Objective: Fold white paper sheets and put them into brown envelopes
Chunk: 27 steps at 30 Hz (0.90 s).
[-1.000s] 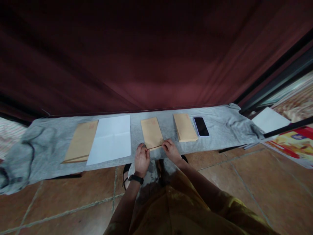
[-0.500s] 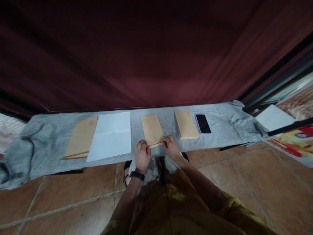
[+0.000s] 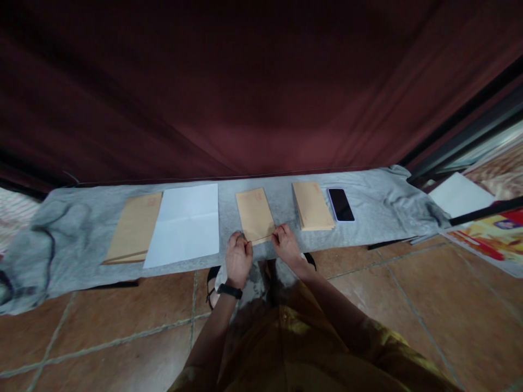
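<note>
A brown paper envelope (image 3: 255, 213) lies flat in front of me, its near end toward my body. My left hand (image 3: 238, 258) pinches the near left corner, and my right hand (image 3: 285, 243) pinches the near right corner. Between them runs a dark line across the near end, where the flap is. Left of it lies a white sheet of paper (image 3: 187, 226) with faint creases. Beyond that sheet, partly under it, are several brown envelopes (image 3: 137, 224). On the right sits a neat stack of brown envelopes (image 3: 312, 206).
A phone (image 3: 341, 205) with a dark screen lies right of the stack. Everything rests on a narrow bench with a grey cloth (image 3: 384, 204). A dark red curtain (image 3: 261, 109) hangs behind. Tiled floor (image 3: 134, 321) is below, and a colourful printed package (image 3: 494, 239) stands at far right.
Both hands stay at the envelope's near corners with almost no movement. The whole view has shifted very slightly.
</note>
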Motion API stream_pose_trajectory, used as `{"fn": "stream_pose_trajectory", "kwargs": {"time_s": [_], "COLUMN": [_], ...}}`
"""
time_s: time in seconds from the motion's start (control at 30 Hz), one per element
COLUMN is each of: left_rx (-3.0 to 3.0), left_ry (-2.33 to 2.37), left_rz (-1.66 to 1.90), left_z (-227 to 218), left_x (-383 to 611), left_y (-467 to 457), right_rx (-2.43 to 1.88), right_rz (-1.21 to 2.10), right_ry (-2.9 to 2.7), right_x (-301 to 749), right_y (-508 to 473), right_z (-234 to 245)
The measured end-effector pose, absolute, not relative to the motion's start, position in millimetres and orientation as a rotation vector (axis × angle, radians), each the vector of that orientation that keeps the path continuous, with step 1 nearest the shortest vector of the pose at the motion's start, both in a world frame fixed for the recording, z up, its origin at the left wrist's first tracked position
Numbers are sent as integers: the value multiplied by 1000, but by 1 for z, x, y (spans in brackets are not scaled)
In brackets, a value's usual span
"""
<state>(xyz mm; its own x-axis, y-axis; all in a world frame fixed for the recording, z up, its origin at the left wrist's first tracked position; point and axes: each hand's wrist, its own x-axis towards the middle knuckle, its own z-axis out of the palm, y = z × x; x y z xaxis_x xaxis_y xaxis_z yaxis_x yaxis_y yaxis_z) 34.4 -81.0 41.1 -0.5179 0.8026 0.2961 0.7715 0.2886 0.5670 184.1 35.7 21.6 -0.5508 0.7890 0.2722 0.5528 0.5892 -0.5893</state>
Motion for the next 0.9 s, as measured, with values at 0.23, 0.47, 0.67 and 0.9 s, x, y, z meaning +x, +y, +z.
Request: {"fn": "stream_pose_trajectory", "kwargs": {"time_s": [0.23, 0.47, 0.67, 0.9], "left_rx": [1527, 1532, 1522, 1760], "left_ry": [2499, 2508, 2527, 2462], "left_rz": [1018, 975, 974, 939], "left_z": [43, 43, 42, 48], "left_x": [33, 30, 32, 47], "left_y": [-80, -78, -78, -84], "right_rx": [-1048, -1088, -1071, -1065], "right_rz": [607, 677, 673, 665], "right_ry": [-2270, -2240, -2225, -2210], "right_x": [184, 183, 184, 184], "right_y": [37, 40, 39, 35], "right_z": [19, 18, 18, 20]}}
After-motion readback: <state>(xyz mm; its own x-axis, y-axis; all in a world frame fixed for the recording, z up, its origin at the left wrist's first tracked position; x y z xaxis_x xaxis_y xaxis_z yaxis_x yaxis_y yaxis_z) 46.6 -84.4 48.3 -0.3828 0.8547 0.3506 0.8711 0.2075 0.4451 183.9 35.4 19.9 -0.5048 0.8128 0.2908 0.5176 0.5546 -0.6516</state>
